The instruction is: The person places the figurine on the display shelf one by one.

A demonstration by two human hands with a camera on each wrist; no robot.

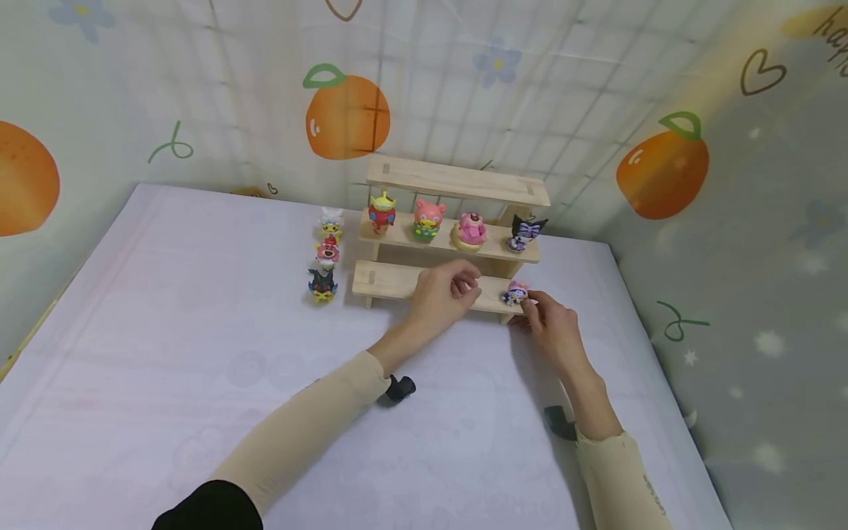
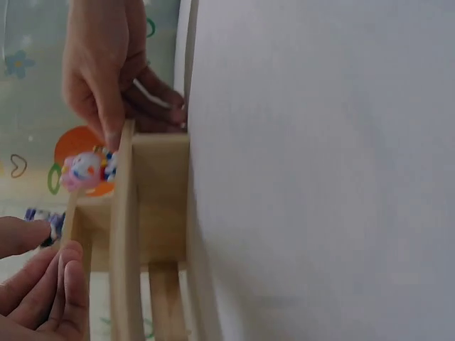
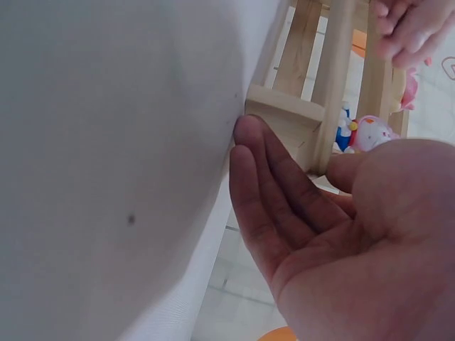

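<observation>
Pale backdrop cloth (image 1: 232, 88) (fruit-printed)

At the lowest shelf (image 1: 387, 280), a hand could pass to the left end; the left grip (image 1: 442, 291) obstructs the middle, the right grip (image 1: 556, 329) and 1 small figurine (image 1: 514, 294) the right end. 3 lined-up figurines (image 1: 322, 285) hinder approach along the left tabletop (image 1: 199, 309).

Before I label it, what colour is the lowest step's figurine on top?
The figurine is pink on top, clearest in the left wrist view.
</observation>
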